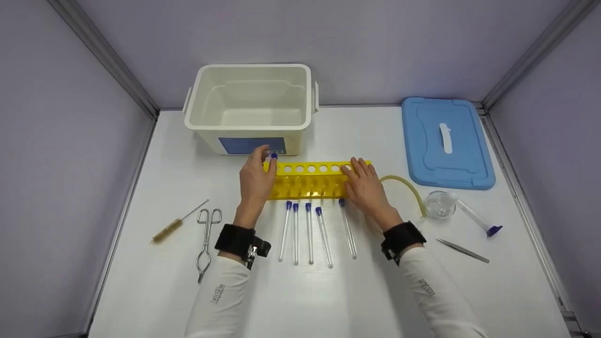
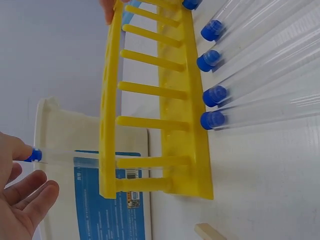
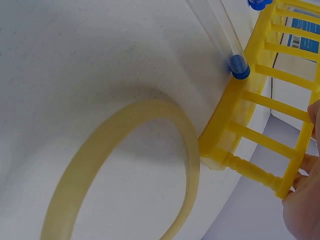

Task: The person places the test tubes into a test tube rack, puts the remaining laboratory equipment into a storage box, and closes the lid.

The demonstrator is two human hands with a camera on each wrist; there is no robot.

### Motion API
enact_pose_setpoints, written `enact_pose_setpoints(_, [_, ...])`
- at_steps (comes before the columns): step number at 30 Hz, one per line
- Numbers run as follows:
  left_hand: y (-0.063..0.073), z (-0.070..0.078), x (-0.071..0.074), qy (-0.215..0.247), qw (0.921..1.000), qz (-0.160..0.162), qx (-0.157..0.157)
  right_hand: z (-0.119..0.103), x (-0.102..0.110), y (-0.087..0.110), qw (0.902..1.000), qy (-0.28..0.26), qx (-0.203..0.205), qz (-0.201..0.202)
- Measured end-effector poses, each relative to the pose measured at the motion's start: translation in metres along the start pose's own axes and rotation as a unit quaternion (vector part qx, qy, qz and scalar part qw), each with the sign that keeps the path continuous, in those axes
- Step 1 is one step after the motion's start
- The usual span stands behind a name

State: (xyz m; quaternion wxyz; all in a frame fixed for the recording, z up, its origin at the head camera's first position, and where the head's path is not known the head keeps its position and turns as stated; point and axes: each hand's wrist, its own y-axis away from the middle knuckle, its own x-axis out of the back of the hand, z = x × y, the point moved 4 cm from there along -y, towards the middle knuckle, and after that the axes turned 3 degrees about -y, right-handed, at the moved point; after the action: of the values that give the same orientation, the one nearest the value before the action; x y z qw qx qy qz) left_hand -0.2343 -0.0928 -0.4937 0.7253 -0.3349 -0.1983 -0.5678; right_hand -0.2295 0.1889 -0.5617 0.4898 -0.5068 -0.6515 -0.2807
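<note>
A yellow test tube rack (image 1: pixel 305 187) stands mid-table. A clear test tube with a blue stopper (image 2: pixel 34 155) stands in its left-end hole. My left hand (image 1: pixel 257 180) is at that stopper, thumb right against it and the other fingers spread away, as the left wrist view shows. My right hand (image 1: pixel 368 190) holds the rack's right end, fingers over the top plate and thumb at the front. Several more stoppered test tubes (image 1: pixel 309 234) lie in front of the rack, stoppers towards it.
Behind stands a white bin (image 1: pixel 253 127); its blue lid (image 1: pixel 422 159) lies back right. Rubber tubing (image 1: pixel 408 183), a round glass vessel (image 1: pixel 440 205), a glass piece with a blue base (image 1: pixel 476 218) and tweezers (image 1: pixel 462 250) lie right. A brush (image 1: pixel 168 230) and metal tongs (image 1: pixel 205 239) lie left.
</note>
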Motion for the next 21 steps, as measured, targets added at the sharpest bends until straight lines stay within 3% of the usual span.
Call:
enact_pose_setpoints(9, [0.004,0.026,0.021,-0.007,0.997,0.05,-0.059,0.001,-0.001,-0.002,1.0,-0.001,-0.002,0.001])
enact_pose_setpoints(21, [0.018,0.037,0.027,-0.012,0.9951,0.048,-0.086,0.003,0.001,-0.002,1.0,0.006,-0.008,0.0])
